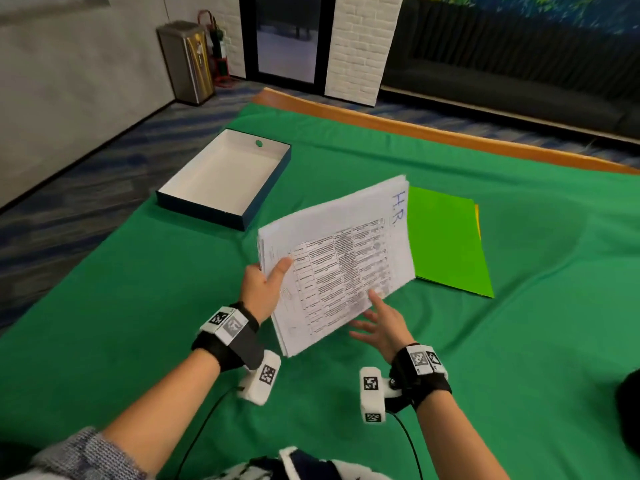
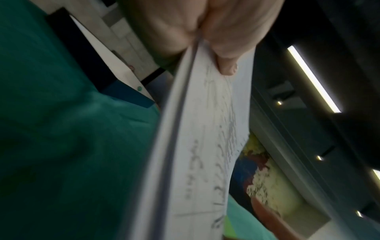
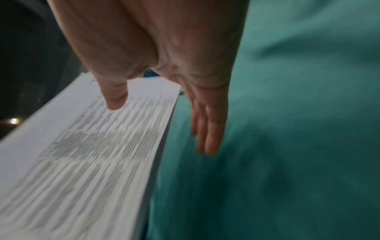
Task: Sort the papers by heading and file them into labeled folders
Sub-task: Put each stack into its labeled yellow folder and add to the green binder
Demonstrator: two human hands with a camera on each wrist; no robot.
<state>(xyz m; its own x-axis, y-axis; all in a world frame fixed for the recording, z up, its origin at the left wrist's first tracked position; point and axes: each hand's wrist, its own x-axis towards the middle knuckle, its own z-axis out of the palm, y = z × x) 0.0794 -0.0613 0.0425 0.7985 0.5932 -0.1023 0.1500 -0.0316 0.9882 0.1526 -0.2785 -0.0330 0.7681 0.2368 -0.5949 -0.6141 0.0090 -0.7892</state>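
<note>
A thick stack of printed papers [image 1: 341, 258], its top sheet headed "H.R." in blue ink, is lifted and tilted above the green cloth. My left hand [image 1: 265, 289] grips its left edge, thumb on top [image 2: 226, 65] and fingers beneath. My right hand [image 1: 379, 323] is at the stack's near right edge with straight, spread fingers; its thumb [image 3: 115, 97] lies on the top sheet [image 3: 92, 154] while the other fingers [image 3: 207, 129] point out over the cloth. A bright green folder [image 1: 446, 240] lies flat to the right, with an orange edge of another folder under it.
An open, empty white-lined box [image 1: 225, 178] with dark blue walls sits at the back left of the green-covered table [image 1: 519, 341]. The table's wooden edge [image 1: 415, 129] runs along the far side. A metal bin [image 1: 185, 60] stands on the floor beyond.
</note>
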